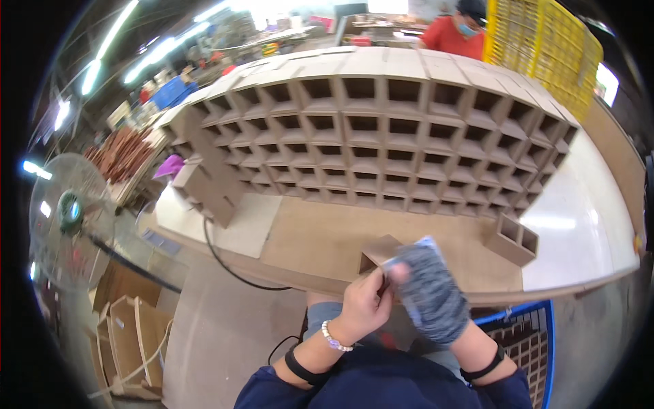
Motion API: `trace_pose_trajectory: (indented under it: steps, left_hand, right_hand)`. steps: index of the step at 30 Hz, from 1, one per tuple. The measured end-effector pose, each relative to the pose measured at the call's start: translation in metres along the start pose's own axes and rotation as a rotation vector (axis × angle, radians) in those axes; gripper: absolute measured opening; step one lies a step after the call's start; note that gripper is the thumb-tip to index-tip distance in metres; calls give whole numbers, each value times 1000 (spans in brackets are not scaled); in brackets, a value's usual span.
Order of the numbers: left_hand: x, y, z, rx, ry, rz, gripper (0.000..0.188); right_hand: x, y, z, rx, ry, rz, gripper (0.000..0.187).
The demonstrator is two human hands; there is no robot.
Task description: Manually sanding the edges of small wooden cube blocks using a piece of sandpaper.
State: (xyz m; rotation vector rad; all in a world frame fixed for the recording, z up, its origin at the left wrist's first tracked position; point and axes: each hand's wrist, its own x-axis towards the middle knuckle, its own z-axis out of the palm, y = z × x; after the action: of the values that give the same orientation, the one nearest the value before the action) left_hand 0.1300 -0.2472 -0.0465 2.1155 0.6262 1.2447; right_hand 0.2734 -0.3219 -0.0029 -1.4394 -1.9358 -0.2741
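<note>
Hands meet just in front of the person. Left hand (366,301), bare: thumb and fingers curled in a pinch by the near edge of a small brown box (379,251); can't confirm what's in the pinch. Right hand (430,292), in a grey knit glove: motion-blurred, so can't tell spread or closed. Pale bluish patch at its fingertip end, too smeared to identify.

Box is at the near edge of the surface (586,204), partly hidden behind both hands. Dark open side faces the person, slightly left. Long axis not readable, hands cover it.

Outward from there: brown sheet (313,235) lies flat under the work zone. Right of the hands, a two-cell box (507,247) sits near the sheet's right end, cells side by side, long axis angled from far-left to near-right.

Behind: wide stack of boxes (342,128), several rows high, open ends facing the person, cells dark inside. More brown boxes (204,193) stand at its left end, purple cloth (169,167) beside them.

Containers: blue crate (550,351) below the surface, lower right, holding brown gridded pieces (521,347). Yellow crate (545,51) stands behind the stack's far right, contents unclear. Masked co-worker in a red top (458,37) just left of it. Fan (70,210) at far left.
</note>
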Motion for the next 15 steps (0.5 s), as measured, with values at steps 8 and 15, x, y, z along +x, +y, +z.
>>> trace_pose_trajectory:
  steps: [8,15]
  left_hand:
    - [-13,2,39,-35,-160,-135,13]
    - [-24,-14,46,-175,-144,-114,10]
  right_hand:
    - [-53,81,28,-427,-83,428,35]
    - [-24,28,28,-82,-89,88,33]
